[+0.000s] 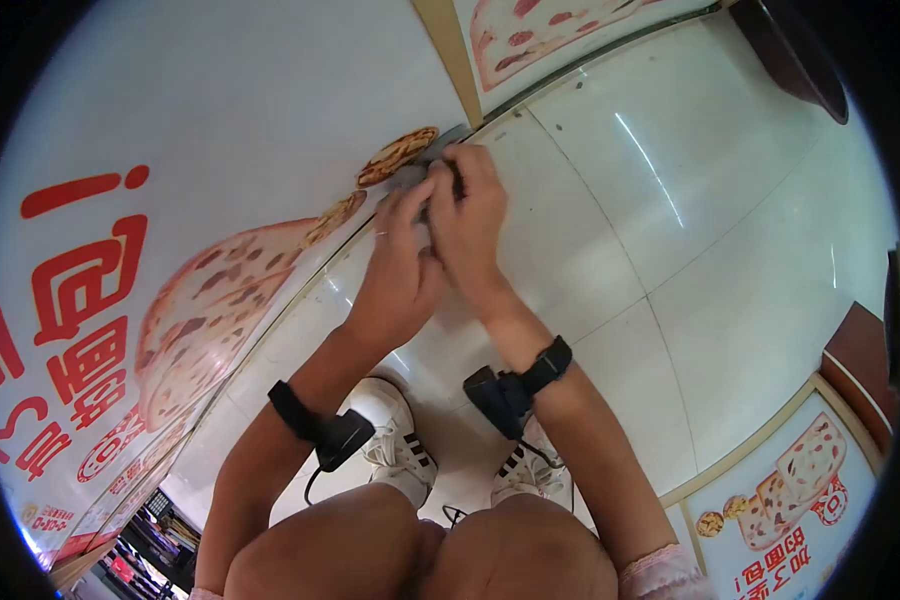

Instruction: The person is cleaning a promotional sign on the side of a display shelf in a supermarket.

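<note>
My left hand and my right hand are close together, low against a white printed panel. Between and beyond the fingers shows a crumpled grey cloth, partly hidden and slightly blurred. The right fingers curl over it, with a dark patch showing beside them. My left fingers close on its near side, and a thin ring sits on one of them. The cloth lies at the panel's foot, where it meets the pale tiled floor.
A tan corner strip divides the panel from another printed one. Brown furniture stands at the far right, and a tan-framed printed panel at the lower right. My white shoes are below me. Both wrists carry strapped black devices.
</note>
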{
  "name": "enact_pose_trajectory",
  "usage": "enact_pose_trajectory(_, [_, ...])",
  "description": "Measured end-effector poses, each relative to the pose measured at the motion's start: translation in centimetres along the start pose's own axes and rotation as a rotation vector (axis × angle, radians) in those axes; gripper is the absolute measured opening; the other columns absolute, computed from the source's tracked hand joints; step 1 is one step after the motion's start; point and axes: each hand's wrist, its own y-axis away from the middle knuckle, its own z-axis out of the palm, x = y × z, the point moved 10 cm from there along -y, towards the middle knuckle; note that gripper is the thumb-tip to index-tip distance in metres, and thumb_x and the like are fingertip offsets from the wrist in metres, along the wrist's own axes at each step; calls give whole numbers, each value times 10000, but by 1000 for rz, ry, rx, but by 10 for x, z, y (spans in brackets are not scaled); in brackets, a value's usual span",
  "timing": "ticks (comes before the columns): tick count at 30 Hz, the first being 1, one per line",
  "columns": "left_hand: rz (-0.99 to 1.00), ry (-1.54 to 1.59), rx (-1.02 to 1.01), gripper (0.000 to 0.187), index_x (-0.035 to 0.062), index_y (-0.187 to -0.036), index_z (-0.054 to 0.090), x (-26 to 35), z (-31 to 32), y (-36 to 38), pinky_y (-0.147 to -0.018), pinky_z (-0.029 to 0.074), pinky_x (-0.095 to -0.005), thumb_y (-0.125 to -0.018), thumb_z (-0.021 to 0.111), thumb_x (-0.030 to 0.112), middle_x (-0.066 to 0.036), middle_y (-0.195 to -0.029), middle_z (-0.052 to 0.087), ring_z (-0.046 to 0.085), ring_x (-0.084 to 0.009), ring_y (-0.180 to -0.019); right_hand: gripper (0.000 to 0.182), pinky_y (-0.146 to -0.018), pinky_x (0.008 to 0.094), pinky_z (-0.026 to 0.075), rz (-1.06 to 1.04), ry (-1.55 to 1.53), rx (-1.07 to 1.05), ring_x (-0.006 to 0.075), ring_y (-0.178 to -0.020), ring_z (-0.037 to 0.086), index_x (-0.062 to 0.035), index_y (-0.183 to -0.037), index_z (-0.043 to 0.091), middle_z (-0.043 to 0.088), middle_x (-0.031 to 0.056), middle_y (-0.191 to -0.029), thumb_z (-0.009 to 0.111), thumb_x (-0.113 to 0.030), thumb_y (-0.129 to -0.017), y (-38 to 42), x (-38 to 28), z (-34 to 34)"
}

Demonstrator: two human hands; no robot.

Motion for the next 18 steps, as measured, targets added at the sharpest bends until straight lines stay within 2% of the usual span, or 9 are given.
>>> enact_pose_trajectory(4, [-206, -233, 47, 591, -35, -1370, 304, -53, -40, 84, -1090, 279, -452, -811, 495, -23, -247, -1336, 378, 377, -396, -1239, 129, -738, 456, 455, 187, -197, -323, 408, -845, 550, 17, -933, 553, 529, 203, -926, 506, -31, -823, 76, 6, 75])
enact_pose_trajectory(6, [-286, -286, 122, 563, -25, -1375, 306, -81, -63, 134, -1091, 280, -467, -853, 519, -6, -236, -1342, 380, 369, -395, -1255, 171, -800, 487, 449, 104, -190, -463, 434, -924, 534, 19, -974, 544, 519, 230, -987, 495, -39, -821, 117, -1, 114])
enact_pose_trajectory(8, [-290, -417, 226, 603, -29, -1367, 319, -92, -87, 172, -1070, 303, -470, -804, 535, -60, -245, -1334, 389, 381, -413, -1240, 271, -826, 478, 443, 111, -216, -660, 410, -989, 531, 30, -1071, 541, 515, 235, -1082, 501, -47, -815, 156, -6, 149])
enact_pose_trajectory(10, [-405, -309, 330, 594, -16, -1373, 321, -109, -106, 204, -1072, 304, -467, -824, 544, -58, -239, -1331, 387, 382, -387, -1257, 315, -905, 465, 426, 181, -272, -809, 410, -1061, 499, 44, -1111, 529, 493, 240, -1142, 488, -41, -810, 192, -6, 178])
enact_pose_trajectory(12, [-470, -334, 358, 580, -9, -1387, 309, -109, -116, 217, -1065, 331, -464, -857, 540, -52, -227, -1332, 381, 387, -375, -1269, 379, -962, 442, 408, 281, -352, -889, 398, -1124, 480, 42, -1165, 511, 472, 234, -1194, 477, -29, -794, 213, -8, 195])
enact_pose_trajectory(15, [-458, -287, 345, 573, -7, -1384, 320, -105, -120, 215, -1057, 348, -464, -852, 527, -62, -232, -1338, 390, 403, -386, -1262, 387, -941, 423, 416, 324, -380, -848, 386, -1109, 481, 39, -1171, 503, 471, 231, -1174, 506, -38, -792, 221, 2, 198])
enact_pose_trajectory(17, [-476, -348, 251, 580, -4, -1385, 334, -102, -113, 202, -1052, 352, -466, -838, 515, -72, -248, -1339, 402, 412, -419, -1251, 356, -884, 353, 435, 297, -386, -744, 285, -1050, 517, 21, -1152, 508, 498, 162, -1123, 541, -60, -807, 212, 8, 190])
enact_pose_trajectory(18, [-471, -351, 268, 580, -4, -1385, 334, -103, -112, 196, -1052, 352, -466, -838, 515, -72, -248, -1339, 402, 412, -419, -1251, 356, -884, 353, 435, 281, -387, -753, 285, -1050, 517, 21, -1152, 508, 498, 162, -1123, 541, -60, -807, 206, 12, 190])
